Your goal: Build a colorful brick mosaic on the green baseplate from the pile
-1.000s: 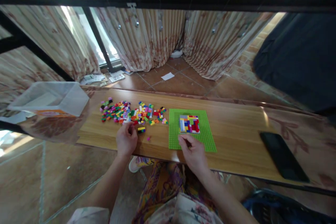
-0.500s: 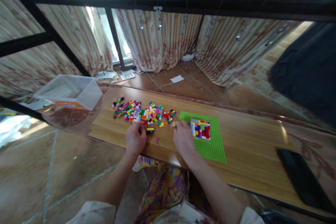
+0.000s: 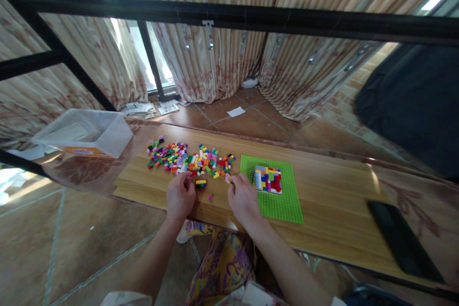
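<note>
Loose small bricks of many colours [image 3: 186, 158] lie scattered on a wooden tabletop [image 3: 333, 191]. To their right lies a green baseplate [image 3: 279, 201] with a flat multicoloured block of bricks [image 3: 267, 179] built on it. My left hand [image 3: 180, 196] rests curled at the pile's near edge, beside a yellow-and-black brick [image 3: 201, 183]. My right hand [image 3: 242, 198] sits just left of the baseplate, fingertips pinched at a small brick [image 3: 227, 179] at the pile's right end. A tiny pink piece [image 3: 210, 197] lies between my hands.
A clear plastic bin [image 3: 84, 132] stands at the table's left end. A black phone [image 3: 403, 240] lies at the right. A black metal frame bar [image 3: 229, 12] crosses overhead. Curtains, tiled floor with papers, and a dark bundle [image 3: 416, 100] lie beyond.
My right hand left the near edge of the baseplate and moved left to the right end of the brick pile. My left hand stayed by the pile.
</note>
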A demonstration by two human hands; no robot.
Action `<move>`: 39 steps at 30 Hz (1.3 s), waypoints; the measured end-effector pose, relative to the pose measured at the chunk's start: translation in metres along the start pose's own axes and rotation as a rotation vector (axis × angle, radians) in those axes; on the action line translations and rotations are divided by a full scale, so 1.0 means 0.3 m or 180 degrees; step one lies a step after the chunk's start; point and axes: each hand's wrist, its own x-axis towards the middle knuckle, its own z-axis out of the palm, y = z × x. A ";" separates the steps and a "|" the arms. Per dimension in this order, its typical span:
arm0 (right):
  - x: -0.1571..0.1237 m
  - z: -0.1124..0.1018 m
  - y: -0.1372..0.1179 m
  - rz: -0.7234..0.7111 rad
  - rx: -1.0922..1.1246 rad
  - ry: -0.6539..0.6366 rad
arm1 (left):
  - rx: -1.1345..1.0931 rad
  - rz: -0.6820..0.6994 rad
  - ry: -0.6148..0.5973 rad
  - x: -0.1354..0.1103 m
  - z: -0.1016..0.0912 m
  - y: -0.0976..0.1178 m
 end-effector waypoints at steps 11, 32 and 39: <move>-0.190 -0.126 0.100 0.0254 0.1463 0.0222 | -0.0140 -0.0173 0.0137 0.011 -0.010 0.002; -0.322 -0.292 0.099 0.0023 0.2557 0.0756 | -0.3024 -0.1154 -0.2135 -0.236 -0.082 0.544; -0.321 -0.278 0.081 0.0934 0.3851 0.0611 | -0.2744 -0.0610 -0.1769 -0.265 -0.103 0.547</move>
